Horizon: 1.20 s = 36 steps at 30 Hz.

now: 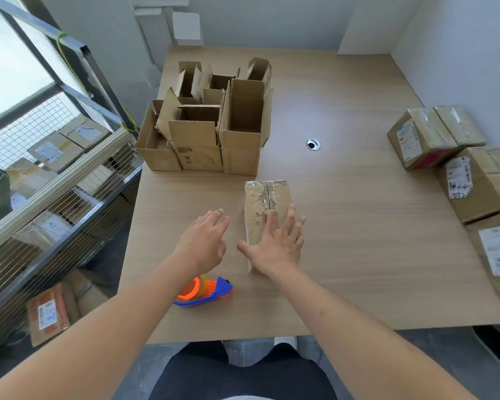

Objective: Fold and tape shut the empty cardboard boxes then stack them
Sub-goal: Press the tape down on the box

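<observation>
Wood-grain table filled most of the view, its near edge just above the person's dark-clothed lap. Nearest on it lay a blue and orange tape dispenser, partly covered by the left forearm. Just beyond the dispenser the left hand hovered with fingers straight and spread, holding nothing, a little to the left of the closed box. The right hand lay flat on the near end of that box, fingers straight and fanned, thumb out to the left; its fingertips reached about halfway along the top. The box's long axis ran away from the person, its far end pointing toward the open boxes. A taped seam ran lengthwise down its top; the near end was hidden under the palm. Beyond the closed box and to its left, the open boxes stood clustered with flaps up. Right of the closed box, labelled parcels sat at the table's edge, cut off by the frame. Whether the right palm pressed down could not be told.
</observation>
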{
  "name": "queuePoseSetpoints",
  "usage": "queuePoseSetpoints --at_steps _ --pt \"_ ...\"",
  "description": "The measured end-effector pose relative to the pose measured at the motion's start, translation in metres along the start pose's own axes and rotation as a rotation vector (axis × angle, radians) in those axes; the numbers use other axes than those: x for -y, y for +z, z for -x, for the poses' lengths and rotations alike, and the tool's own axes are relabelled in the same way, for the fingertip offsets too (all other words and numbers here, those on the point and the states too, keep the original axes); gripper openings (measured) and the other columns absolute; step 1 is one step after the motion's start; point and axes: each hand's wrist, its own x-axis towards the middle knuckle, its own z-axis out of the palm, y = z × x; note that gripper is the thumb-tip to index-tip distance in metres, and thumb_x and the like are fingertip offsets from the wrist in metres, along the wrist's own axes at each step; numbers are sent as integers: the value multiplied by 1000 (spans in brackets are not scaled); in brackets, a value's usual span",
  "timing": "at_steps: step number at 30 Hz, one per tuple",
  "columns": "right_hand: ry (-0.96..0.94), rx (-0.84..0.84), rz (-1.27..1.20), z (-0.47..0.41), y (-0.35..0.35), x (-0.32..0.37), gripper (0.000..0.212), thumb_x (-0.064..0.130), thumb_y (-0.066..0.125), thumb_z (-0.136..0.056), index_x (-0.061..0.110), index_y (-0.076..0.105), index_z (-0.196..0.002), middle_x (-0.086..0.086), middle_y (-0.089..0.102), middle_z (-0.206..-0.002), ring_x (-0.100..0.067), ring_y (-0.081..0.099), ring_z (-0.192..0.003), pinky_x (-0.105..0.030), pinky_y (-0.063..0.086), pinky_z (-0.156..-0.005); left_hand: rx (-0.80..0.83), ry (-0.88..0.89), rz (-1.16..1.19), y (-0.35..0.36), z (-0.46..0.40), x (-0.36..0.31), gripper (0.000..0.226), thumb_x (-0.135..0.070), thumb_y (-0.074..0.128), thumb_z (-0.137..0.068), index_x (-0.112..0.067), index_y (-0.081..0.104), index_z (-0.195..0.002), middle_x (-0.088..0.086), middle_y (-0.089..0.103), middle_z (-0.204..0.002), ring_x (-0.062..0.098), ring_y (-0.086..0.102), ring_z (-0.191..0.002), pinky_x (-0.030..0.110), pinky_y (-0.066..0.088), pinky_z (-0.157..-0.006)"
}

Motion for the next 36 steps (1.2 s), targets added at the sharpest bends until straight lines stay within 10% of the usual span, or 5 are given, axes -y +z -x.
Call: queuePoseSetpoints --at_steps 3,7,36 --pt "83 -29 -26 -5 -6 6 108 66 73 -69 43 5 -149 -12 -11 -163 -45 33 -134 -50 33 -109 9 24 -12 -7 -6 6 68 -24 59 -97 -12 32 -159 12 25 -166 33 23 -153 41 22 -125" --pt "117 -24 -12 -8 -19 10 107 70 70 -67 53 9 -153 -11 0 -163 -42 48 -120 -44 39 -106 26 69 -43 -23 -18 9 68 -30 55 -100 -14 28 -160 12 23 -167 34 21 -154 43 21 -126" --pt "269 -281 -181 60 -242 -163 100 71 65 -57 56 29 -150 -13 30 -155 -36 46 -131 -45 42 -108 -135 365 -233 -148 -77 -243 68 -51 35 -106 -22 13 -163 9 17 -169 39 16 -154 51 19 -125"
